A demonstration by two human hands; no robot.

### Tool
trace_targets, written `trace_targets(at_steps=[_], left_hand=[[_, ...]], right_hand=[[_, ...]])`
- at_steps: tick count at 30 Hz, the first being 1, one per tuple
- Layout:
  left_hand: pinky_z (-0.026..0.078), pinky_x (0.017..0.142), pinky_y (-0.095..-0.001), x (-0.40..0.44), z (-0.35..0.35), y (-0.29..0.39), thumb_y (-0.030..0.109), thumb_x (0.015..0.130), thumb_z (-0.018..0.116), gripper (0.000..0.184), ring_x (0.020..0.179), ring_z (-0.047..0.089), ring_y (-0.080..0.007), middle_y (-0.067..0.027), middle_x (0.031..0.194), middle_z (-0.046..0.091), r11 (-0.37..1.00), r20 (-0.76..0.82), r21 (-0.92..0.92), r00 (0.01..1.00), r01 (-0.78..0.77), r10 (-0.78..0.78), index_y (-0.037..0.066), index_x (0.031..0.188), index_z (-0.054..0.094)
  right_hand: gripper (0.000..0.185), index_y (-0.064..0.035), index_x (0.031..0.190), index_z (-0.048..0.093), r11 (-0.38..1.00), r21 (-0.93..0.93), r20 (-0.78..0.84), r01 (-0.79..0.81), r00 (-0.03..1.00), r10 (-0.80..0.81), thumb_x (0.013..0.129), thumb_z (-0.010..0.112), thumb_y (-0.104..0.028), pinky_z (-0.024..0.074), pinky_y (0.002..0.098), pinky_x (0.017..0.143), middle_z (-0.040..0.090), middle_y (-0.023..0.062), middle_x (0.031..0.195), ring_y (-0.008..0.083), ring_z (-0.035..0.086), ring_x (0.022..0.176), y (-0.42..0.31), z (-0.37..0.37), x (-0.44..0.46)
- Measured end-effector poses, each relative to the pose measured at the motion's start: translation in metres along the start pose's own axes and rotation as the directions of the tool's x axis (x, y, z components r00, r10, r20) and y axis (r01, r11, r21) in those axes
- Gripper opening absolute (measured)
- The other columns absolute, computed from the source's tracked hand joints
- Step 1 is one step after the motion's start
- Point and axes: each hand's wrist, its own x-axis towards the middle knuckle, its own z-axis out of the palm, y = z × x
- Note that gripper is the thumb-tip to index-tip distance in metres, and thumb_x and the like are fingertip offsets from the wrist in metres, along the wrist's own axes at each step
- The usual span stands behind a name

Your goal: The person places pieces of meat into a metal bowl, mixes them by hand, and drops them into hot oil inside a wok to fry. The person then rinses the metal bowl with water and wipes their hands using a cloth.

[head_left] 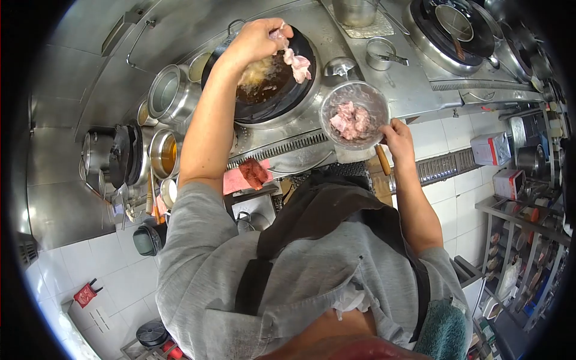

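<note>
My left hand (259, 43) is above a dark wok (282, 108), its fingers closed on pieces of raw meat (299, 67). The pale pink pieces dangle from the fingertips over the wok. In the wok, pale food (257, 72) bubbles in brown oil. My right hand (396, 139) grips the rim of a metal bowl (330, 99), which I hold beside the wok. More raw meat (350, 121) lies inside the bowl. A metal ladle (339, 66) rests just behind the bowl. Below the bowl a wooden handle (383, 159) sticks out; I cannot tell what it belongs to.
Metal pots (168, 90) and a pot of orange liquid (164, 153) stand at the left. A small metal cup (381, 54) is behind the bowl. At the right, a strainer (454, 23) lies on another wok. A reddish-brown cloth-like item (253, 173) lies at the counter's front edge.
</note>
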Motion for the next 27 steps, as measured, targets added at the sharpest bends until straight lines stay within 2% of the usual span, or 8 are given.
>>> trace_targets(at_steps=[8, 12, 15, 17, 19, 20, 24, 27], left_hand=[[0.050, 0.079, -0.0393, 0.065, 0.063, -0.169, 0.011, 0.069, 0.061, 0.021, 0.090, 0.064, -0.0312, -0.0127, 0.091, 0.068, 0.840, 0.231, 0.543, 0.960, 0.005, -0.156, 0.011, 0.089, 0.067], [0.048, 0.089, -0.0383, 0.108, 0.058, -0.234, 0.011, 0.068, 0.063, 0.030, 0.100, 0.061, -0.0310, -0.0131, 0.102, 0.066, 0.771, -0.051, 0.620, 0.988, 0.144, -0.143, 0.013, 0.098, 0.066], [0.048, 0.086, -0.0419, 0.125, 0.022, -0.189, 0.007, 0.073, 0.057, 0.028, 0.097, 0.061, -0.0327, -0.0148, 0.099, 0.065, 0.834, -0.453, 0.505, 0.891, 0.222, 0.037, 0.011, 0.099, 0.066], [0.049, 0.088, -0.0399, 0.134, 0.001, -0.162, 0.008, 0.075, 0.058, 0.030, 0.098, 0.062, -0.0319, -0.0149, 0.105, 0.065, 0.881, -0.516, 0.473, 0.812, 0.004, 0.273, 0.013, 0.103, 0.066], [0.052, 0.073, -0.0364, 0.107, -0.007, -0.092, 0.006, 0.077, 0.057, 0.024, 0.081, 0.065, -0.0336, -0.0174, 0.087, 0.066, 0.785, -0.514, 0.571, 0.641, -0.241, 0.570, 0.001, 0.099, 0.064], [0.051, 0.079, -0.0372, 0.097, 0.003, -0.067, 0.010, 0.077, 0.057, 0.025, 0.086, 0.065, -0.0314, -0.0146, 0.093, 0.067, 0.865, -0.505, 0.461, 0.742, -0.200, 0.441, 0.007, 0.100, 0.066], [0.052, 0.083, -0.0339, 0.018, 0.072, 0.028, 0.019, 0.078, 0.063, 0.026, 0.092, 0.065, -0.0253, -0.0113, 0.101, 0.067, 0.980, 0.073, 0.146, 0.990, -0.134, 0.124, 0.012, 0.103, 0.066], [0.047, 0.092, -0.0400, -0.018, 0.161, 0.032, 0.028, 0.076, 0.067, 0.052, 0.102, 0.060, -0.0316, -0.0168, 0.106, 0.062, 0.912, 0.580, 0.334, 0.815, -0.239, 0.001, 0.010, 0.124, 0.055]], right_hand=[[0.017, -0.0044, 0.064, 0.046, 0.997, 0.048, -0.072, -0.056, 0.996, 0.059, 0.078, 0.055, -0.006, 0.0437, 0.0249, 0.050, 0.046, 0.0008, 0.059, 0.0092, 0.045, 0.052, -0.010, -0.012, -0.022], [0.015, 0.0011, 0.066, 0.050, 0.996, 0.027, -0.116, -0.085, 0.989, 0.088, 0.076, 0.056, -0.008, 0.0481, 0.0283, 0.052, 0.051, 0.0045, 0.061, 0.0118, 0.052, 0.057, -0.006, -0.020, -0.027], [0.015, 0.0002, 0.065, 0.049, 0.996, -0.026, -0.136, -0.086, 0.987, 0.082, 0.076, 0.056, -0.008, 0.0470, 0.0278, 0.051, 0.050, 0.0034, 0.059, 0.0112, 0.051, 0.056, 0.007, -0.032, -0.029], [0.016, 0.0001, 0.065, 0.049, 0.994, -0.021, -0.131, -0.109, 0.986, 0.105, 0.076, 0.056, -0.008, 0.0464, 0.0275, 0.051, 0.049, 0.0032, 0.058, 0.0110, 0.050, 0.056, 0.009, -0.034, -0.033], [0.018, -0.0058, 0.064, 0.046, 0.993, 0.040, -0.129, -0.107, 0.985, 0.111, 0.079, 0.056, -0.007, 0.0383, 0.0236, 0.049, 0.047, -0.0003, 0.060, 0.0079, 0.044, 0.053, 0.012, -0.031, -0.034], [0.018, -0.0058, 0.064, 0.046, 0.994, 0.035, -0.115, -0.108, 0.987, 0.111, 0.079, 0.056, -0.007, 0.0383, 0.0236, 0.049, 0.047, -0.0003, 0.060, 0.0079, 0.044, 0.053, 0.011, -0.029, -0.033], [0.017, -0.0048, 0.066, 0.048, 0.999, 0.008, -0.074, -0.034, 0.997, 0.035, 0.080, 0.056, -0.009, 0.0396, 0.0233, 0.052, 0.049, 0.0000, 0.062, 0.0074, 0.046, 0.057, 0.013, -0.015, -0.023], [0.015, -0.0044, 0.068, 0.049, 0.996, -0.056, -0.024, 0.065, 0.997, -0.067, 0.080, 0.057, -0.009, 0.0396, 0.0231, 0.052, 0.050, -0.0001, 0.063, 0.0071, 0.047, 0.058, 0.016, -0.005, -0.006]])
